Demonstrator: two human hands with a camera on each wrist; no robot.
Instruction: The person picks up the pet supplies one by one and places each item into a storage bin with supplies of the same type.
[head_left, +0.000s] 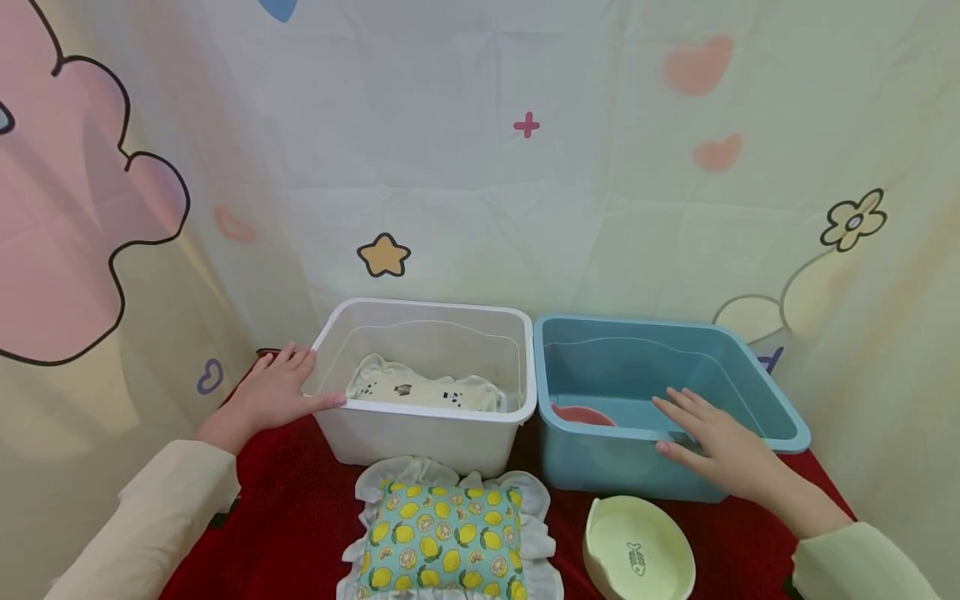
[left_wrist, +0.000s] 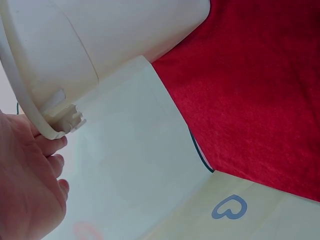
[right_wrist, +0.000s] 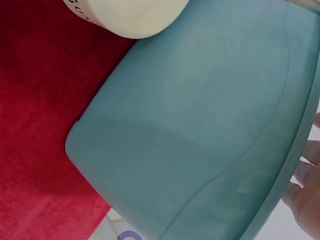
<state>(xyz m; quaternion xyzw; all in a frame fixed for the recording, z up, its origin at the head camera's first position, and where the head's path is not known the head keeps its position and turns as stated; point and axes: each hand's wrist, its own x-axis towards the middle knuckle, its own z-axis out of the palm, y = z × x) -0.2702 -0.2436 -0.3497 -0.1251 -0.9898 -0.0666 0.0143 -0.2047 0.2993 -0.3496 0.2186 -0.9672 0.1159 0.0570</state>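
My left hand [head_left: 281, 392] rests with spread, straight fingers at the left rim of a white plastic bin [head_left: 420, 433]. In the left wrist view, the fingers [left_wrist: 52, 150] lie by that bin's rim corner. Inside the bin is a cream ruffled cloth item [head_left: 420, 390] with small animal pictures. Over the front rim of a blue bin [head_left: 622, 462], my right hand [head_left: 723, 450] is spread and holds nothing. The right wrist view has its fingertips [right_wrist: 295, 192] near the blue rim; contact is unclear. A pinkish-red item [head_left: 583, 415], partly hidden by the front wall, lies inside.
In front of the white bin lies a ruffled cushion [head_left: 446, 533] with a lemon print. A pale yellow bowl [head_left: 648, 542] with a fishbone mark sits before the blue bin. Everything stands on a red cloth [head_left: 277, 500]; a printed curtain [head_left: 480, 167] hangs behind.
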